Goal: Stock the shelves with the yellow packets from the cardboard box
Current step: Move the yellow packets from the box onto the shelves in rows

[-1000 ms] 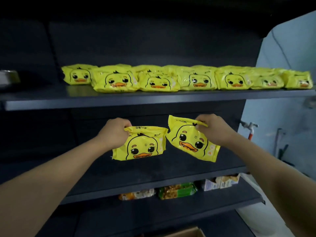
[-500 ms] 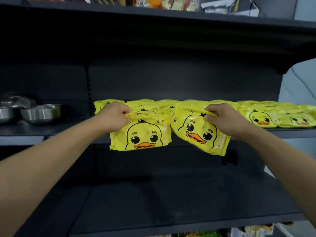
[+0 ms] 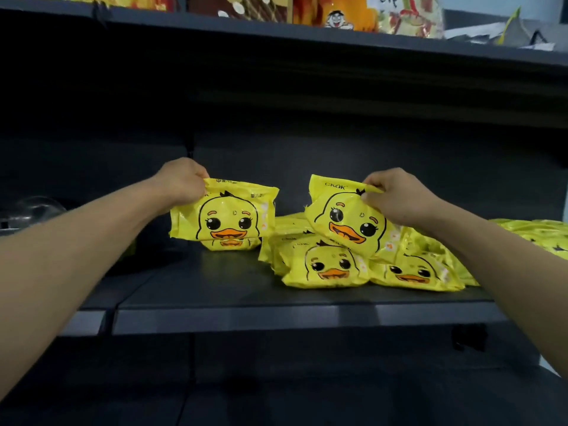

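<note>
My left hand (image 3: pixel 181 181) pinches the top edge of a yellow duck packet (image 3: pixel 226 215), which hangs upright over another packet (image 3: pixel 230 244) lying on the dark shelf (image 3: pixel 246 318). My right hand (image 3: pixel 396 195) grips the top corner of a second yellow duck packet (image 3: pixel 347 219), tilted and resting on the row of yellow packets (image 3: pixel 325 265) lying on the same shelf. More yellow packets (image 3: pixel 534 233) lie at the far right. The cardboard box is out of view.
The shelf above (image 3: pixel 276 32) carries colourful snack bags (image 3: pixel 338 13). A metal bowl (image 3: pixel 30 210) sits at the far left of the packet shelf's level. A dark lower shelf (image 3: pixel 276 395) spreads below. A pale wall shows at the right edge.
Both hands have lifted their packets from in front of the shelf edge up onto the shelf with the row of packets. The camera view has tilted upward and moved closer.
</note>
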A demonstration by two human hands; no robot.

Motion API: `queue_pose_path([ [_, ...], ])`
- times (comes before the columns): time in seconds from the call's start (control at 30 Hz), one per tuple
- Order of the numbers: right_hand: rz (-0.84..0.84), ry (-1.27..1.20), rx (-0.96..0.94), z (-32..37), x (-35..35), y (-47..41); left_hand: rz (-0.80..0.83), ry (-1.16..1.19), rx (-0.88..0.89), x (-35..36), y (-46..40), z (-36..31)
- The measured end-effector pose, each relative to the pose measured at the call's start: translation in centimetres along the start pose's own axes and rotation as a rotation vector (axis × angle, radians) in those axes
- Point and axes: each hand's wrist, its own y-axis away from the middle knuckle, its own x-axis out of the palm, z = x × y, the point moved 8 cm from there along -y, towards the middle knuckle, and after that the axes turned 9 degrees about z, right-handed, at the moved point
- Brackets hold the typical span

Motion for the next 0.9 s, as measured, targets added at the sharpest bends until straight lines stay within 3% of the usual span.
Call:
queue_pose_path([
  [0.17,-0.058,0.029,0.017,1.8,2.4,-5.3,-0.046,-0.056,-0.05,0.5,-7.6,4.5],
  [0.43,-0.077,0.047,0.077,2.2,5.2,-10.9,0.099,-0.102,-0.108,6.8,-15.4,10.2],
  [0.67,-0.06,0.071,0.072,2.0,7.6,-13.6,0.146,-0.077,-0.07,12.0,-18.5,11.8],
  [0.9,-0.028,0.058,0.073,3.6,9.4,-15.4,0.124,-0.162,-0.012,10.0,-19.3,11.9],
])
